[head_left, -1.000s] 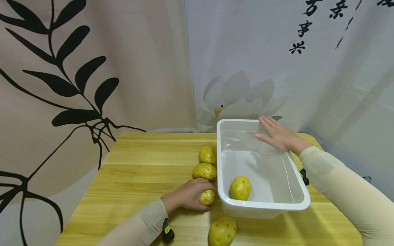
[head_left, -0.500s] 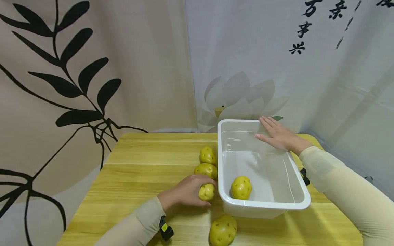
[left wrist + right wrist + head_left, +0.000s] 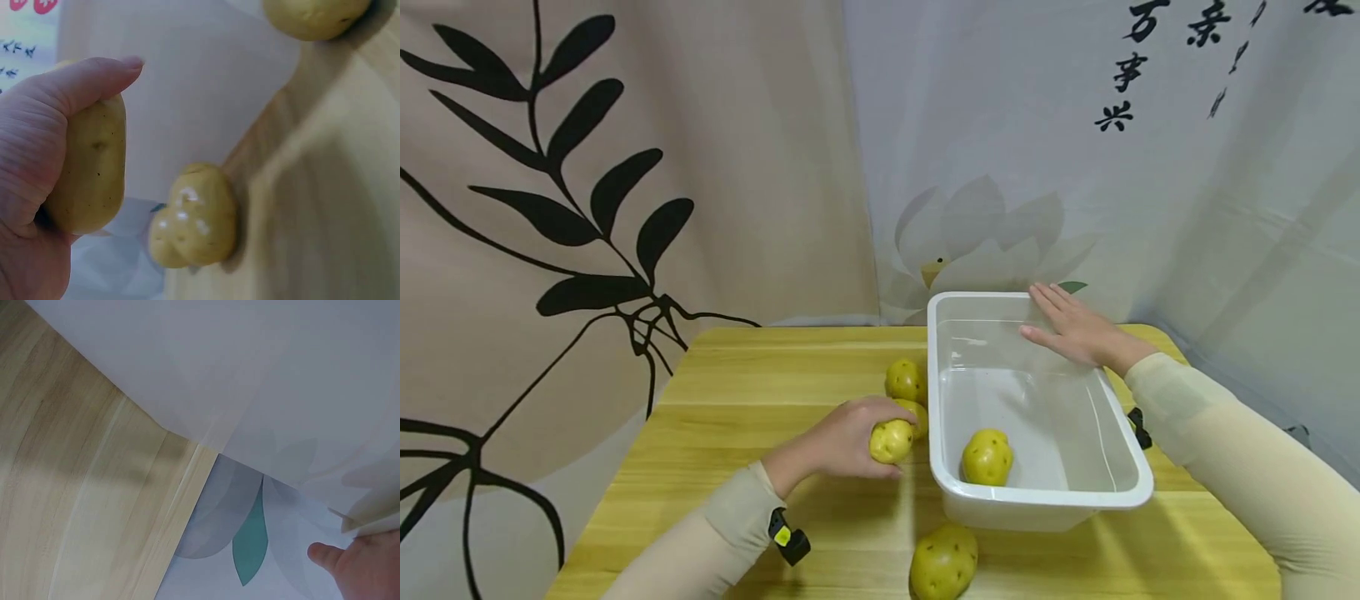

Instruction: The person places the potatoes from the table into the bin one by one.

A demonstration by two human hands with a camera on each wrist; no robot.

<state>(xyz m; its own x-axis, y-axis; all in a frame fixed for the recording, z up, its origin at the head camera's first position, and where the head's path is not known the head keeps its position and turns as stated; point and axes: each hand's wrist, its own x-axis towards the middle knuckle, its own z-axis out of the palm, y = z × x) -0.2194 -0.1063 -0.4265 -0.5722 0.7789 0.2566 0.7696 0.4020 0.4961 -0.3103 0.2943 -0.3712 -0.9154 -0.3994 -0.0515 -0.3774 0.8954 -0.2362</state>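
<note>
My left hand [image 3: 853, 437] grips a yellow potato [image 3: 891, 442], raised over the table just left of the white plastic tub [image 3: 1045, 500]. In the left wrist view, thumb and fingers wrap round this potato [image 3: 94, 169]. Inside the tub, near its front left corner, lies another potato [image 3: 987, 457]. My right hand [image 3: 1075, 329] rests with straight fingers on the tub's far right rim. Along the tub's left side sit a potato [image 3: 906, 380] and, partly hidden behind the held one, a second potato [image 3: 916, 415].
A large potato [image 3: 943, 562] lies on the wooden table [image 3: 760, 375] in front of the tub. Behind the table's far edge hangs a printed cloth [image 3: 760, 167] with leaves and lettering.
My left hand has lifted the potato off the table and carried it slightly up and left. The right hand stays on the rim, and the tub holds its place.
</note>
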